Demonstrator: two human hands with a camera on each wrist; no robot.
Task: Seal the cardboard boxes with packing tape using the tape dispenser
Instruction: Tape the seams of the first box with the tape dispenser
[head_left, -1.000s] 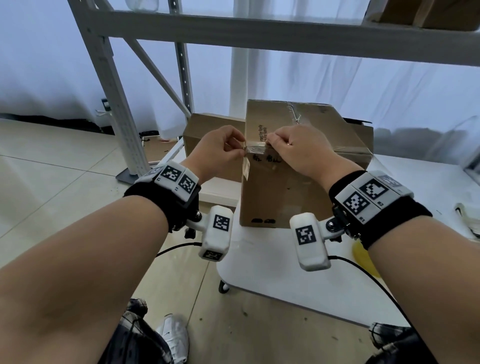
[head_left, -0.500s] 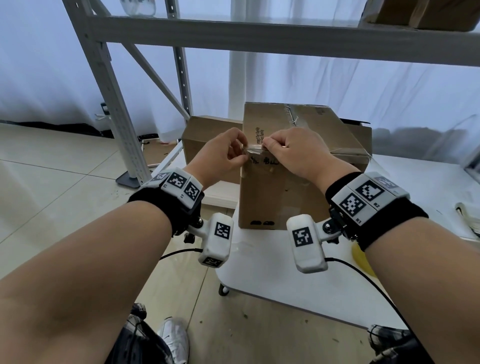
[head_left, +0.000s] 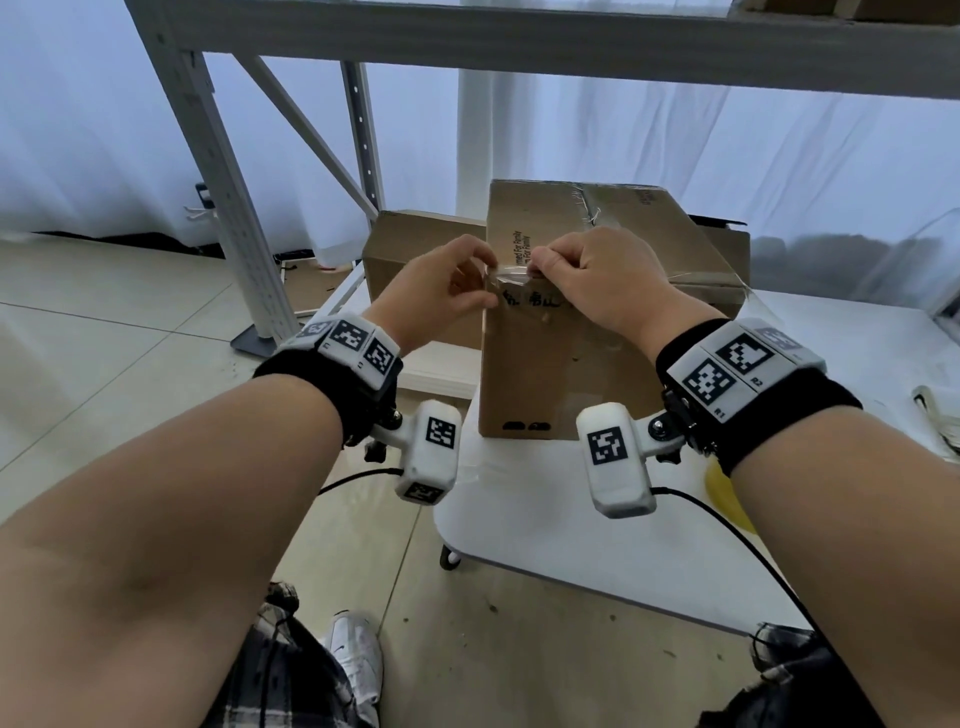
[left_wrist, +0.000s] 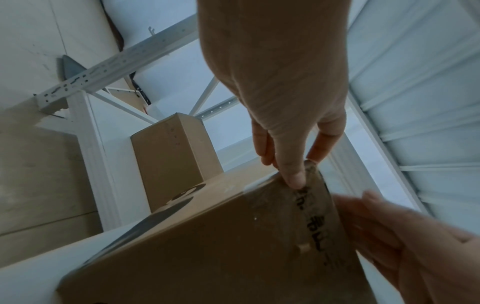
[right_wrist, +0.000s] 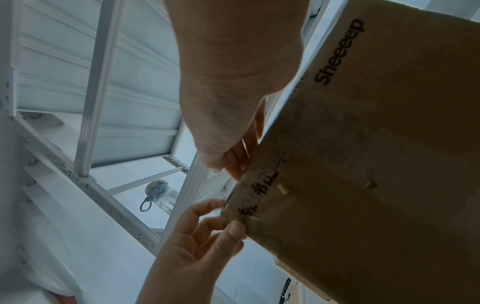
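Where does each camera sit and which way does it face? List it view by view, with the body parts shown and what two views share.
Head: on the head, facing forward and down at the tall brown cardboard box on the white table; shows both forearms, left hand and right hand.
Left wrist: under the left wrist, looking along the hand to the box edge; shows left hand.
Right wrist: under the right wrist, looking up the box side; shows right hand.
Shared: both wrist views show the clear tape strip over black handwriting.

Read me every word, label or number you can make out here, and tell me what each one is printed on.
"Sheeeep": printed on the side of the big cardboard box.
"...med For Family": small print on the box top; the start is cut off.
"R1", "R2": on the right wristband.
Black handwriting under the tape: not legible.
Square code tags on both wristbands: patterns, no words.
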